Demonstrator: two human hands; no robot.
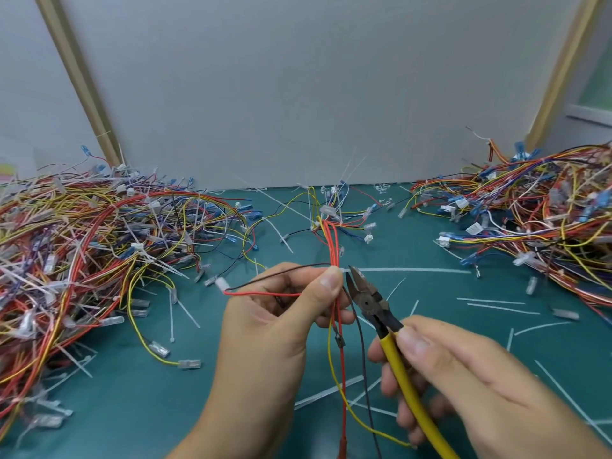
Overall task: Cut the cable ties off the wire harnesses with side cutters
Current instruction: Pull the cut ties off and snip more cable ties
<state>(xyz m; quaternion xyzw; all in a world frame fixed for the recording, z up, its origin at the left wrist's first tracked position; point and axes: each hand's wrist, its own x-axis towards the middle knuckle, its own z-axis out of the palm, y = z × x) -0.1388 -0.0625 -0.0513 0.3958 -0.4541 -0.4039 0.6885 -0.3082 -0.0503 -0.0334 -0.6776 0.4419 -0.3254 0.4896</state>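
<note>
- The wire harness [333,246], a bunch of red, yellow and dark wires, is held up over the green mat [139,402] in the middle foreground. Its far end, with white plugs, lies on the mat, and its near ends hang down between the two hands.
- The harness is pinched by the left hand [275,326] between the thumb and the curled fingers. A red wire and a dark wire loop off to the left to a small white plug [222,284].
- A white cable tie [345,269] is seen at the tip of the left thumb, on the bunch of wires.
- The side cutters [367,298], with yellow handles, are grasped by the right hand [463,376]. The thumb is laid on top of one handle and the fingers are curled beneath.
- The dark head of the cutters is pointed up and to the left, with the jaws slightly parted and the tips just beside the cable tie. Whether the tie is touched cannot be told.
- A large tangled pile of harnesses [76,246] is heaped on the left of the mat, and a second pile [546,223] on the right.
- Cut white tie pieces [496,304] are scattered over the mat around the hands.
- The mat is backed by a grey panel [298,94].
</note>
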